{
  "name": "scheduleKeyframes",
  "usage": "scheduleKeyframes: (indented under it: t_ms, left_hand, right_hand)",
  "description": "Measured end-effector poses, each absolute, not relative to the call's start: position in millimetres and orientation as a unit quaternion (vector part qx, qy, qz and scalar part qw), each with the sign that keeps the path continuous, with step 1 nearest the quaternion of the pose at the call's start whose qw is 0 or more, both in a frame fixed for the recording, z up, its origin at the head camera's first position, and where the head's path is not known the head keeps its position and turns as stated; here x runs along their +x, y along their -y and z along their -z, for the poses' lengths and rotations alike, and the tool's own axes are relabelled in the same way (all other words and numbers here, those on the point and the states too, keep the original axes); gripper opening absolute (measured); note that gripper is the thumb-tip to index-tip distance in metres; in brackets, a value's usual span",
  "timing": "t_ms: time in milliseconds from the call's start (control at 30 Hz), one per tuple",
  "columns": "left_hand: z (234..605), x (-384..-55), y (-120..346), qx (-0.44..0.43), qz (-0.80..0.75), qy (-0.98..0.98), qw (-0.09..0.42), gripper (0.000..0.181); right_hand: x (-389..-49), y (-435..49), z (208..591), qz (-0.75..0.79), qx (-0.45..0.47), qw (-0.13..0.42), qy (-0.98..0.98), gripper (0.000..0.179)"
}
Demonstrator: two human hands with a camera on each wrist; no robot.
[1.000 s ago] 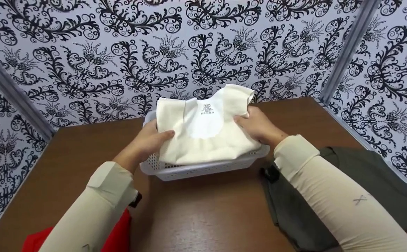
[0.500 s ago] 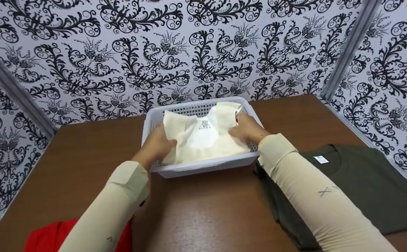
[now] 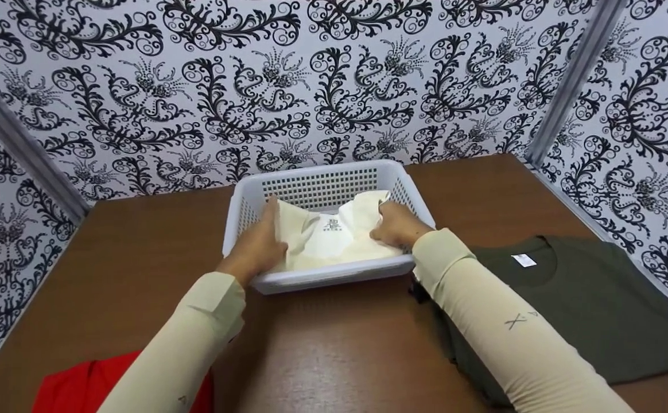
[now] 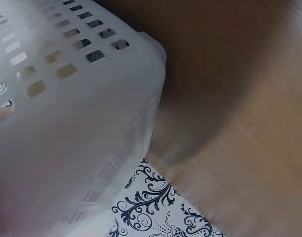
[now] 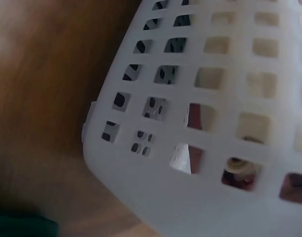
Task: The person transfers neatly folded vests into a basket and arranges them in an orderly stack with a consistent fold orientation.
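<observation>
A folded cream T-shirt, its wide neckline showing a white inside with a dark printed label, is held within a white perforated basket, one edge gripped by each of the left hand and right hand. The brown table is also occupied by an olive T-shirt and red cloth.

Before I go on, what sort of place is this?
Likely a small work booth: scroll-patterned wall panels joined by grey posts stand around a brown tabletop where an olive crew-neck T-shirt lies.
</observation>
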State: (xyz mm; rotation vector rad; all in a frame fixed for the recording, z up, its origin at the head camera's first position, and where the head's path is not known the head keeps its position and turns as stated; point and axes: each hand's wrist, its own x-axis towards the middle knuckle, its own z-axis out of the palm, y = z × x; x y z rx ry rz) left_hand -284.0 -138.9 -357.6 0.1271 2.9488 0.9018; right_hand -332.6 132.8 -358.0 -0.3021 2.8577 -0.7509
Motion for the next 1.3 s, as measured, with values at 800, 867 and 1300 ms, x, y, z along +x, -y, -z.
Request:
scheduleKeyframes:
  t_ms: [800,867,1300]
  left_hand:
    - [367.6,-289.0,138.8,0.193,-0.073,-0.977,0.051,0.049]
    - [368.1,-288.3,140.2,0.199,-0.070,-0.976,0.055,0.046]
    - [366.2,-286.8,134.6,0.196,-0.075,-0.974,0.089,0.031]
  right_hand:
    - [-332.5,-126.7,373.0,0.122,-0.138,-0.106,-0.977,0.051]
    - [-333.0,-125.8,373.4,0.110,-0.154,-0.118,-0.975,0.042]
    - [-330.7,-125.4,369.6,0.099,-0.262,0.105,-0.954,0.044]
